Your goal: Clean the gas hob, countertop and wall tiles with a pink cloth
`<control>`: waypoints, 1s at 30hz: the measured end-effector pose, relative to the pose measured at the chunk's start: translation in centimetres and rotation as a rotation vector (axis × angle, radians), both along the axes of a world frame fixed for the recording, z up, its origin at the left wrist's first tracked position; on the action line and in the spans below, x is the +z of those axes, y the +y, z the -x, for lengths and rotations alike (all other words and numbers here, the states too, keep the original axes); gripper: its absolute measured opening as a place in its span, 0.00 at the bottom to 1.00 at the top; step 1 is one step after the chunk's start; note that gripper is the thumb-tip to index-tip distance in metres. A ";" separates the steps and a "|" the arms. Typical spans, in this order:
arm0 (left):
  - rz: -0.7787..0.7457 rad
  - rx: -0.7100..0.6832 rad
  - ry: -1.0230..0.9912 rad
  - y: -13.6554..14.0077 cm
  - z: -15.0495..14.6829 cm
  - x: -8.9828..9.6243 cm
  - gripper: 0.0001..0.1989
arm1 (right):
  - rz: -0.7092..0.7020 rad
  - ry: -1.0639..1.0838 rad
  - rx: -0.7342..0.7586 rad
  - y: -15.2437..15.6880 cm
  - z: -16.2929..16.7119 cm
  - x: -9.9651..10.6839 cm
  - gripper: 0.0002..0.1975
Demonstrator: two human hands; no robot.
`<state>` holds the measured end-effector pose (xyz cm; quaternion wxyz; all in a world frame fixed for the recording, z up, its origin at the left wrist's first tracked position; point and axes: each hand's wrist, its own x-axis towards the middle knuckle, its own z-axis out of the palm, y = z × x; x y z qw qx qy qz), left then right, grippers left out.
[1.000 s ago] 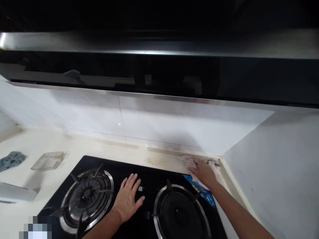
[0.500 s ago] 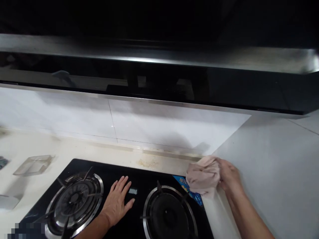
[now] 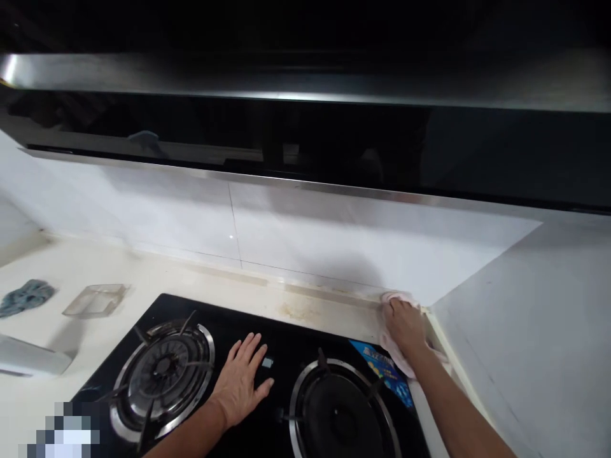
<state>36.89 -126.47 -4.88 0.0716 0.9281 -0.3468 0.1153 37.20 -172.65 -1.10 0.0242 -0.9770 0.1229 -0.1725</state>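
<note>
My right hand [image 3: 405, 326] presses a pale pink cloth [image 3: 392, 343] onto the counter in the back right corner, beside the stove's edge. Its fingers are curled over the cloth, which is bunched beneath. My left hand [image 3: 241, 381] lies flat on the black glass gas stove [image 3: 267, 340], fingers spread, between the left burner [image 3: 163, 367] and the right burner [image 3: 338, 413]. A blue triangular sticker [image 3: 384, 370] marks the stove's back right corner, close to the cloth. Brownish stains [image 3: 298, 310] show on the counter [image 3: 267, 299] behind the stove.
A black range hood [image 3: 305, 146] hangs low across the top of the view. On the left counter are a clear shallow tray [image 3: 95, 300], a grey-green rag [image 3: 26, 297] and a white cylindrical object [image 3: 33, 357]. White tiled walls stand behind and at the right.
My right hand has brought the cloth from a raised, bunched hold down onto the corner counter. The view has shifted left, showing more of the rag. My left hand stays on the stove.
</note>
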 end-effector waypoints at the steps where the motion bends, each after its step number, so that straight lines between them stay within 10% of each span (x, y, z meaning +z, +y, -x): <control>1: -0.005 0.005 0.019 -0.1 0.1 0.1 0.33 | -0.007 -0.003 0.012 0.9 -0.5 -0.3 0.14; 23: 0.012 -0.011 0.045 0.1 0.1 -0.6 0.33 | 0.122 0.065 0.706 32.4 -15.2 4.9 0.22; 30: -0.007 -0.027 -0.053 0.4 -0.1 -0.6 0.31 | 0.154 0.089 0.623 29.6 -14.2 5.8 0.26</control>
